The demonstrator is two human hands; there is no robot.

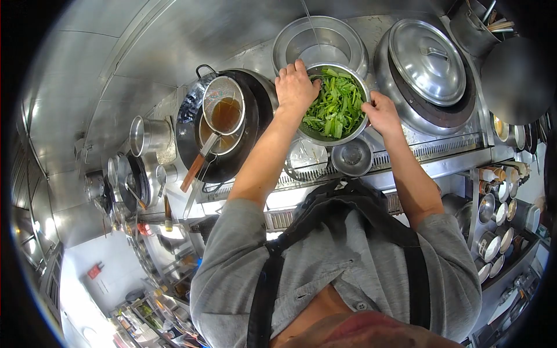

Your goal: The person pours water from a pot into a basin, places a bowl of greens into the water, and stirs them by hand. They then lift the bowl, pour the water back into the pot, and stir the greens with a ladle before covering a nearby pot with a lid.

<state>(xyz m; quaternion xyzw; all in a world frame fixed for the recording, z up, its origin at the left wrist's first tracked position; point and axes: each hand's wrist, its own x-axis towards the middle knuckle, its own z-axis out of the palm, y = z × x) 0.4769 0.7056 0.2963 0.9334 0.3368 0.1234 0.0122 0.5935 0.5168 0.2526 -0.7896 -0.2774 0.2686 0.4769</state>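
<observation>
Between my two hands is a round steel bowl (367,93) full of cut leafy greens (336,104). My left hand (297,88) is closed on its left rim, the thumb reaching over the edge toward the leaves. On the right rim my right hand (382,112) grips with the thumb near the top, its other fingers partly hidden behind the bowl. Just beyond the bowl stands a wide steel basin (281,49), with a thin stream of water falling toward it. A small empty-looking metal bowl (352,156) sits below, at the counter's near edge.
To the left, a black wok (191,139) carries a wire strainer (223,87) with a wooden handle over a container of brown liquid. A large pot with a steel lid (426,64) stands to the right. Stacked containers (490,246) line the right side.
</observation>
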